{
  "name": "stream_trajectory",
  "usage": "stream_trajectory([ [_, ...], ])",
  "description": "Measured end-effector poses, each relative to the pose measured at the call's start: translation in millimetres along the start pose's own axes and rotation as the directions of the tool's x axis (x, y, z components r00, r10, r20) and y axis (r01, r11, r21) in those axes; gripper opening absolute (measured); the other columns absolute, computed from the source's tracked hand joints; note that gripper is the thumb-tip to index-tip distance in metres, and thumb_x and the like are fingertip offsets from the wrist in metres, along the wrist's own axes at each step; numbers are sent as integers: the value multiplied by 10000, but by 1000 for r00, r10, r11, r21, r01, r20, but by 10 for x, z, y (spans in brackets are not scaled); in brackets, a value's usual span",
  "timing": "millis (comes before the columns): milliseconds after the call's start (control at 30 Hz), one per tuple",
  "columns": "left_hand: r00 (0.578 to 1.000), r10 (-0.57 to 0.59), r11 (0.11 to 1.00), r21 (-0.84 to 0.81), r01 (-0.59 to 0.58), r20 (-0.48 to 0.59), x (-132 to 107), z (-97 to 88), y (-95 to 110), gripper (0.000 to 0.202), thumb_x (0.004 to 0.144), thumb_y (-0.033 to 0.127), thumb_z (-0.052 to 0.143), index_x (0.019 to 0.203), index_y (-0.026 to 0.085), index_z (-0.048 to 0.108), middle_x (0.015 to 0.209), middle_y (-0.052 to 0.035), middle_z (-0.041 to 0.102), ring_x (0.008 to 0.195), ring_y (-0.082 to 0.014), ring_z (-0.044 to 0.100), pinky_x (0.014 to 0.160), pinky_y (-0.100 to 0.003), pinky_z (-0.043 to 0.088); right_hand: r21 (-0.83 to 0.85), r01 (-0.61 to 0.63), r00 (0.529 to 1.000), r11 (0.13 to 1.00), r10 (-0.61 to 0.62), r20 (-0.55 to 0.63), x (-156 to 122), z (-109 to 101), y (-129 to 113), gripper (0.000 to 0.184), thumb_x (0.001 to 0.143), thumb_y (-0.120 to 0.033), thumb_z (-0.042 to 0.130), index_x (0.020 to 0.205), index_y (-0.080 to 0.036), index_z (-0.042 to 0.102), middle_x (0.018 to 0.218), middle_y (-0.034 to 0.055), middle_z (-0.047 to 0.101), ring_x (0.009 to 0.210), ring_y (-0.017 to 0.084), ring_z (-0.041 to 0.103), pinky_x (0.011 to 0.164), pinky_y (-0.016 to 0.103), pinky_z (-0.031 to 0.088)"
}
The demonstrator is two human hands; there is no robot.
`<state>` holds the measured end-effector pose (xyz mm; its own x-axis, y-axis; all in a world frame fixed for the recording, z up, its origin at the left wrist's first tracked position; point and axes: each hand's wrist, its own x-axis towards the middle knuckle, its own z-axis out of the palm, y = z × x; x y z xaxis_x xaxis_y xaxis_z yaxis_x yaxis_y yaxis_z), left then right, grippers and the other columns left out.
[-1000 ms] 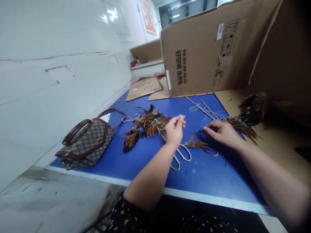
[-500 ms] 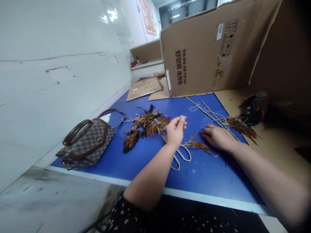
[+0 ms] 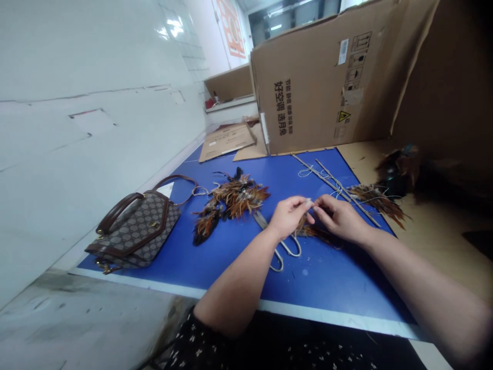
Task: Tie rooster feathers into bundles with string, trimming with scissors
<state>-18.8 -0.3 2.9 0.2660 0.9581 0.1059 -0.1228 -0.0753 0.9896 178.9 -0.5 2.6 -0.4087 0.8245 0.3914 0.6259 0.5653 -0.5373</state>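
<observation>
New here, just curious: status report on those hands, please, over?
Status: left hand pinches small pale bit; right hand fingertips right beside it. Beneath both hands, loose feathers. By left wrist, scissors on the table.

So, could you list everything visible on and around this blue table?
table: one, blue, under everything
handbag: one, brown patterned, left on the table
feather pile: one, orange-brown, table centre
loose feathers: a few, brown, right side
scissors: one pair, silver, partly under the left wrist
sticks: two, pale, with string, far side
cardboard box: one, brown, behind the table
left hand: one, pinching a small pale bit
right hand: one, fingertips at the left hand's
</observation>
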Motion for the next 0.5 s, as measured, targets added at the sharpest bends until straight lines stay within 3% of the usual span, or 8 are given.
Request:
stream_trajectory([
  [100,997,-56,997,-40,59,57,26,-27,-23,449,823,569,789,941,139,737,747,-53,692,541,-96,590,525,-225,401,-70,-12,1000,997,11,-12,2,-11,27,226,1033,-390,464,1028,-218,610,839,69,726,676,197,622,667,303,435],
  [233,997,-66,980,-185,74,50,61,-73,-1,422,786,513,844,934,134,729,747,-12,637,536,-81,579,547,-234,440,-192,-79,990,978,54,-131,17,-102,119,198,1008,-361,485,1053,-218,615,823,81,723,670,217,634,658,317,439],
  [500,994,-80,941,-324,100,74,57,-137,64,438,771,462,878,941,94,712,744,-1,621,501,-55,516,548,-253,445,-217,-112,948,970,39,-314,26,-106,186,128,965,-340,546,1022,-245,611,850,65,737,672,227,664,641,325,459],
])
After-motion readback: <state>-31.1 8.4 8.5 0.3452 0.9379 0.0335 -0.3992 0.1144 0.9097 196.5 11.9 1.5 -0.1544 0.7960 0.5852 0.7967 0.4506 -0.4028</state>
